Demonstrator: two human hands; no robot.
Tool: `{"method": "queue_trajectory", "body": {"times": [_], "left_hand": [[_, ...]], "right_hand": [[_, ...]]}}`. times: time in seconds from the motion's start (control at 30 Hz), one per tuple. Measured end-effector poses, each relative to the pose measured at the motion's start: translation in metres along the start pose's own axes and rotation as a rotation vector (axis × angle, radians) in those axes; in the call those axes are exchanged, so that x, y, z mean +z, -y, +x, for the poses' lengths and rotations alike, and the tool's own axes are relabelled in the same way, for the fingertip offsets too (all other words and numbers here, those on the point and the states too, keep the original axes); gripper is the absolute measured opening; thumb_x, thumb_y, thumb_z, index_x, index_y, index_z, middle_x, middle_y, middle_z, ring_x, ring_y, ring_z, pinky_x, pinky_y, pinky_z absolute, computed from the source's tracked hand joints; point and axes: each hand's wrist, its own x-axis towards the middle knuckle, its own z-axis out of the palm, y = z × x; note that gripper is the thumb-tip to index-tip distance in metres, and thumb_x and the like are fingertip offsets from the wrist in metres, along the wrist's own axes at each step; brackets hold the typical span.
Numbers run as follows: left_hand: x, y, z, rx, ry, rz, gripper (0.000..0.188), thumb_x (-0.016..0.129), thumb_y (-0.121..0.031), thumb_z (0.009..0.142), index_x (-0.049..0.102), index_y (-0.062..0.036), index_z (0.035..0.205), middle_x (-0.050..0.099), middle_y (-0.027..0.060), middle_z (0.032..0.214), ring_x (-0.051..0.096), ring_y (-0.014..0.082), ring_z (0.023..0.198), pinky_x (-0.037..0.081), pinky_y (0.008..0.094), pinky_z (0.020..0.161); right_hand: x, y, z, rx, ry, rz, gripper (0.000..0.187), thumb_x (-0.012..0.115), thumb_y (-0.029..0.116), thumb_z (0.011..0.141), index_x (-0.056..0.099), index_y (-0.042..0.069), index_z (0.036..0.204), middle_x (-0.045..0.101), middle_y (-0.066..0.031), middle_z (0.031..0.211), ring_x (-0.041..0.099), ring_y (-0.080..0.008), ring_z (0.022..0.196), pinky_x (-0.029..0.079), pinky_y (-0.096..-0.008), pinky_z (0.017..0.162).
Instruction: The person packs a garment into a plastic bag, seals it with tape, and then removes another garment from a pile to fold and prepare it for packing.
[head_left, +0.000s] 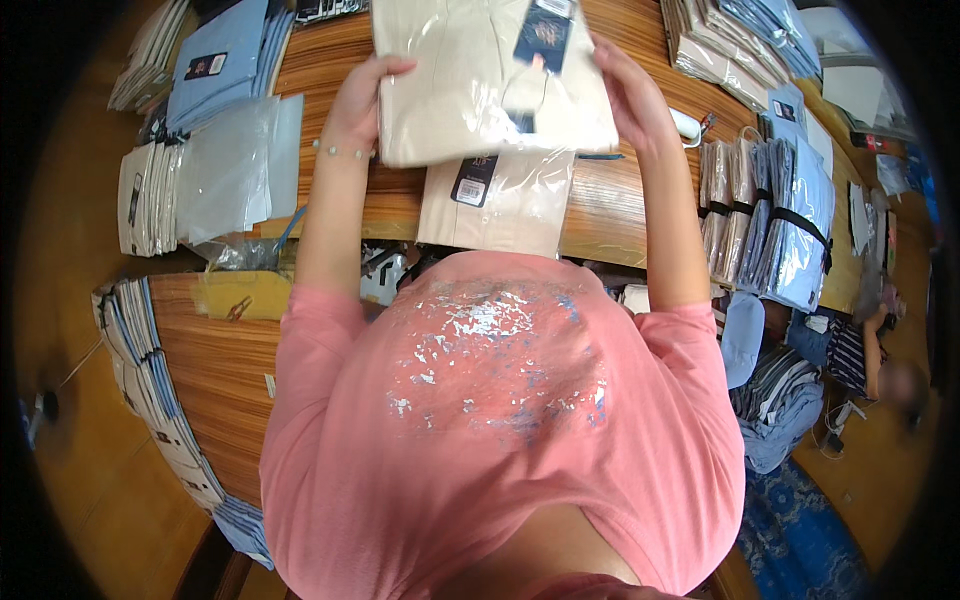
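Between my two hands is a folded cream garment (450, 90) in a clear plastic bag, with a dark blue tag (543, 38) showing through. My left hand (365, 90) grips its left edge, the thumb lying over the front. At the opposite edge my right hand (630, 90) holds it too; part of those fingers is hidden behind the bag. Below it, a second bagged beige garment (520, 205) with a dark tag lies at the near edge of the wooden table (615, 205), partly covered by the held one.
Folded blue garments (215, 75) and clear plastic bags (230, 165) lie at left. Strapped bundles of bagged garments (800, 225) stand at right, below another bagged stack (725, 50). A row of folded garments (165, 400) lines the left side table. Another person (855, 350) is at far right.
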Motion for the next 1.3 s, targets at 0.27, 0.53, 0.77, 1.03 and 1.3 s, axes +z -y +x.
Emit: {"method": "queue_trajectory", "body": {"times": [0.27, 0.53, 0.77, 1.03, 1.3], "left_hand": [[-0.035, 0.116, -0.038, 0.004, -0.171, 0.47, 0.053, 0.065, -0.021, 0.083, 0.043, 0.0031, 0.124, 0.057, 0.0162, 0.114, 0.058, 0.0238, 0.1, 0.046, 0.0348, 0.087], [-0.024, 0.124, -0.049, 0.259, -0.313, 1.416, 0.071, 0.064, -0.023, 0.082, 0.024, 0.0022, 0.136, 0.033, 0.0255, 0.133, 0.031, 0.0369, 0.124, 0.027, 0.0429, 0.103], [-0.015, 0.113, -0.06, 0.491, -0.473, 1.192, 0.063, 0.06, -0.018, 0.085, 0.028, -0.0003, 0.136, 0.036, 0.0246, 0.132, 0.033, 0.0377, 0.123, 0.027, 0.0436, 0.103], [0.038, 0.087, 0.014, 0.452, -0.154, 0.621, 0.042, 0.058, -0.015, 0.086, 0.046, -0.0023, 0.124, 0.055, 0.0146, 0.115, 0.051, 0.0261, 0.11, 0.04, 0.0356, 0.093], [0.024, 0.042, 0.03, 0.107, -0.049, -0.355, 0.048, 0.05, -0.022, 0.089, 0.039, -0.0032, 0.131, 0.049, 0.0163, 0.127, 0.049, 0.0256, 0.117, 0.039, 0.036, 0.098]], "right_hand": [[-0.033, -0.044, -0.069, 0.252, -0.207, -0.782, 0.049, 0.063, 0.009, 0.079, 0.046, 0.002, 0.125, 0.062, -0.0063, 0.093, 0.06, -0.014, 0.084, 0.05, -0.0288, 0.068], [-0.114, -0.056, 0.17, -0.36, -0.406, -1.237, 0.045, 0.062, 0.027, 0.08, 0.051, 0.003, 0.116, 0.06, -0.0164, 0.101, 0.058, -0.0266, 0.091, 0.046, -0.036, 0.081], [-0.101, -0.078, 0.21, -0.088, -0.474, -1.579, 0.043, 0.071, 0.033, 0.073, 0.058, 0.001, 0.099, 0.064, -0.0211, 0.093, 0.061, -0.0359, 0.087, 0.049, -0.0426, 0.077], [-0.119, -0.047, 0.194, 0.485, -0.089, -0.143, 0.021, 0.062, 0.014, 0.077, 0.055, 0.004, 0.095, 0.061, -0.0078, 0.076, 0.055, -0.0128, 0.056, 0.044, -0.0265, 0.038], [0.035, 0.002, -0.008, -0.069, 0.528, -0.794, 0.04, 0.056, 0.032, 0.087, 0.055, 0.001, 0.113, 0.057, -0.0096, 0.112, 0.053, -0.0185, 0.107, 0.041, -0.034, 0.091]]}}
